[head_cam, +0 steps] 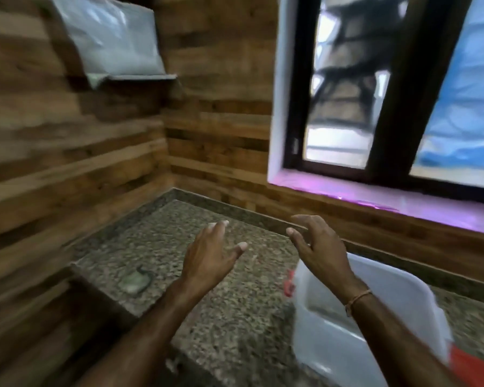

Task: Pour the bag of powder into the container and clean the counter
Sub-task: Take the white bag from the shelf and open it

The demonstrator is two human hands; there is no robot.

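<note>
At far left, a wood-plank wall [67, 169] carried a small shelf [140, 78] on which a grey-white bag [109, 37] leaned against the planks; motion blur made any print on it unreadable. Below, the speckled stone bench [207, 303] filled the corner, with a small blurred dark-rimmed object [136, 280] lying near its left edge. The left hand [210, 258] hovered over the bench with its grip spread and nothing in it. Just beside it, the right hand [316, 247] was likewise raised, fingers loosely curled and apart, grip empty, a thin band [358, 298] on the wrist. Under the right forearm stood the translucent white container [375, 331], open-topped, resting on the bench, with red parts at its left and lower right edges. No label was legible on it. A dark-framed window [389, 88] occupied the upper right.
</note>
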